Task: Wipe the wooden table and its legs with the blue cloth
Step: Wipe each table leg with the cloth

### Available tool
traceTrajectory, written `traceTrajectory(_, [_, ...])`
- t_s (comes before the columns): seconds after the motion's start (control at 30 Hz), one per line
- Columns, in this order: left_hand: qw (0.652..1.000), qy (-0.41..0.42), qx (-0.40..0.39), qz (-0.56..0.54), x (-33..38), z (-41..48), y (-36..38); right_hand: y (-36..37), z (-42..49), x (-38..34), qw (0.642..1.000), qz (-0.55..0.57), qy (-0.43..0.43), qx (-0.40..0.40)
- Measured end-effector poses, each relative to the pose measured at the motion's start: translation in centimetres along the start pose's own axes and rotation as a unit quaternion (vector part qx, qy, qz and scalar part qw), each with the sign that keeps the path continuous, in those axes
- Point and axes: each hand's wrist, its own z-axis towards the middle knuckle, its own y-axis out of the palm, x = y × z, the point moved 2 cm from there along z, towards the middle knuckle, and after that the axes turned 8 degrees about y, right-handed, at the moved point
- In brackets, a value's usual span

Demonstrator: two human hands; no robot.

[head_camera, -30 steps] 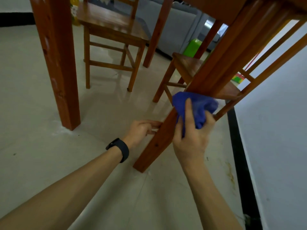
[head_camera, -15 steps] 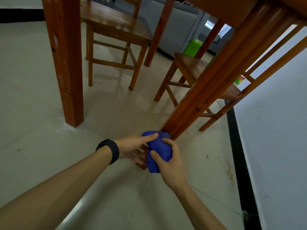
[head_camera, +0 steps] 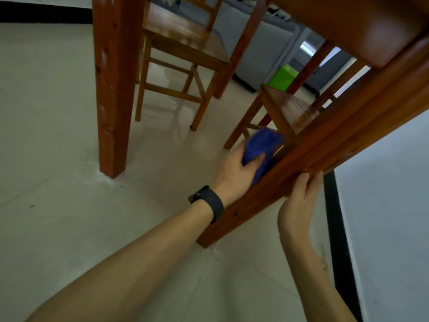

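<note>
left hand (head_camera: 236, 173) is gripping the bunched blue cloth (head_camera: 262, 142) against the inner face of the near table leg (head_camera: 290, 180). right hand (head_camera: 299, 201) is bracing outside, fingers flat. advice: pressing firmly, stroking down to the foot.

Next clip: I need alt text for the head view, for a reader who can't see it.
A person's left hand, wearing a black wristband, holds a blue cloth against the near wooden table leg, while the right hand touches the leg's opposite side. Behind stand another table leg and two wooden chairs on a pale floor.
</note>
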Motion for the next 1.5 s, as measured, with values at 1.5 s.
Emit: traceTrajectory(1.5, [0.761, -0.470, -0.398, 0.203, -15.5, -12.7, -6.2, 4.9, -17.2, 21.0, 0.900, 0.068, 0.383, -0.195])
